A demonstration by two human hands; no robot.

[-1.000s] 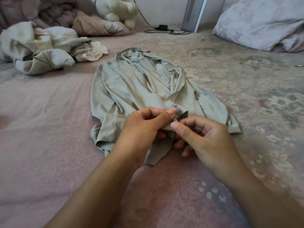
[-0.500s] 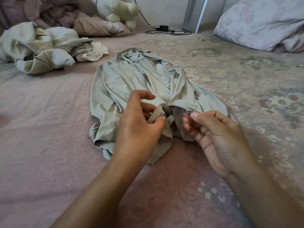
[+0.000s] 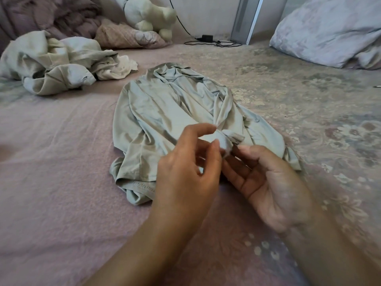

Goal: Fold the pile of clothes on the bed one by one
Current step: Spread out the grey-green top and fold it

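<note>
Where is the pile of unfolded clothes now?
In the head view, the pile of clothes lies far left on the bed, left of the green shirt.

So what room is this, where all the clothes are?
Most likely a bedroom. The green top lies spread on a bed with a pink cover, a pillow sits at the far right, and a stuffed toy leans by the wall.

Two hands, one spread green garment, one clothes pile (pieces uncountable), one pillow, one plush toy.
</note>
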